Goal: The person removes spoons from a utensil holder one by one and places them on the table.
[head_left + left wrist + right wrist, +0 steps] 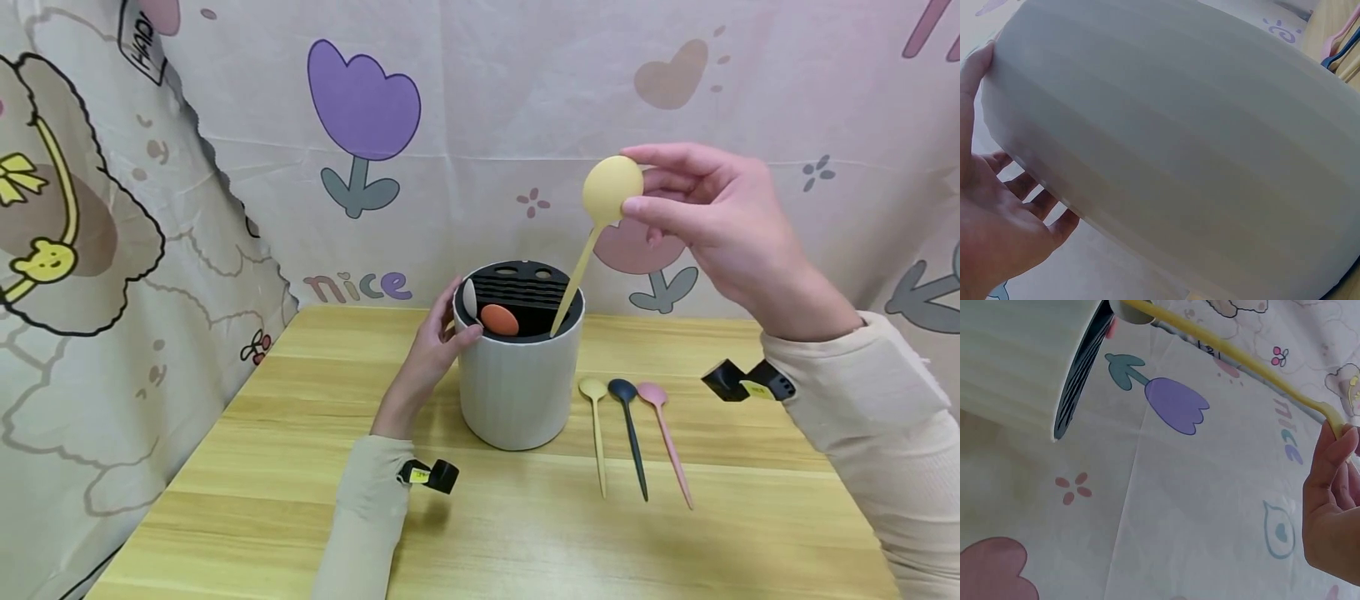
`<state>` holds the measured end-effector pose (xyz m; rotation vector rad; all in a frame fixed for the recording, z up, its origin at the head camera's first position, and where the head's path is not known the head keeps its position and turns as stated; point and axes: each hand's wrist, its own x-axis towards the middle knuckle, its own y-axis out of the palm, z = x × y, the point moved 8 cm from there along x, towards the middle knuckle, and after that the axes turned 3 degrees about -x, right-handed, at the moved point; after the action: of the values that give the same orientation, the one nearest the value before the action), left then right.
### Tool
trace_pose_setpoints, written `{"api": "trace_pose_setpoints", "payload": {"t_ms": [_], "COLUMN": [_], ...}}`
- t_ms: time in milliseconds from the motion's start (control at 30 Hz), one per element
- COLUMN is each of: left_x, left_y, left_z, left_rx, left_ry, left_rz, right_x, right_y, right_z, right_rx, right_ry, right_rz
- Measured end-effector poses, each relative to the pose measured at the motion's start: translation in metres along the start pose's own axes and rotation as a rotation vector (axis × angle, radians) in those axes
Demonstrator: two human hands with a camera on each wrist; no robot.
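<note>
My right hand [723, 221] pinches a yellow spoon [612, 192] by its bowl, between thumb and fingers. The spoon's handle slants down, its tip at the front right opening of a white ribbed utensil holder [517, 387] with a black slotted top. In the right wrist view the yellow handle [1235, 353] runs to the holder's mouth. My left hand [435, 346] holds the holder's left side, thumb at the rim, fingers curved round the wall. An orange spoon [499, 320] and a whitish spoon [469, 297] stand inside; their handles are hidden.
Right of the holder, a pale yellow spoon [593, 389], a dark blue spoon [622, 390] and a pink spoon [652, 394] lie side by side on the wooden table [300, 500]. A printed cloth [480, 125] hangs behind the table and along the left.
</note>
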<state>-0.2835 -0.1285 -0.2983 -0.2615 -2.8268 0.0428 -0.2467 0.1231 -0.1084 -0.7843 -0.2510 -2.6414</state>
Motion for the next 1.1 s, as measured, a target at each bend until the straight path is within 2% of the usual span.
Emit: {"api": "trace_pose_setpoints", "payload": {"t_ms": [267, 833, 1000, 1100], "left_x": [-0.0008, -0.0009, -0.0014, -0.0009], "left_y": [-0.0022, -0.0017, -0.0010, -0.0004], "left_z": [0.0012, 0.0030, 0.0020, 0.0010], "left_rx": [0.001, 0.004, 0.010, 0.010], "left_ry": [-0.011, -0.009, -0.013, -0.009], "left_rz": [-0.009, -0.004, -0.009, -0.008], "right_x": [0.0021, -0.0008, -0.0016, -0.0038], "right_y": [0.0023, 0.0050, 0.0012, -0.0015], "right_z": [0.0012, 0.0009, 0.0017, -0.0022], "right_rx": [-0.085, -0.083, -0.081, -0.095], "right_ry": [-0.022, -0.104, -0.098, -0.057], "right_rz": [-0.007, -0.057, -0.066, -0.059]}}
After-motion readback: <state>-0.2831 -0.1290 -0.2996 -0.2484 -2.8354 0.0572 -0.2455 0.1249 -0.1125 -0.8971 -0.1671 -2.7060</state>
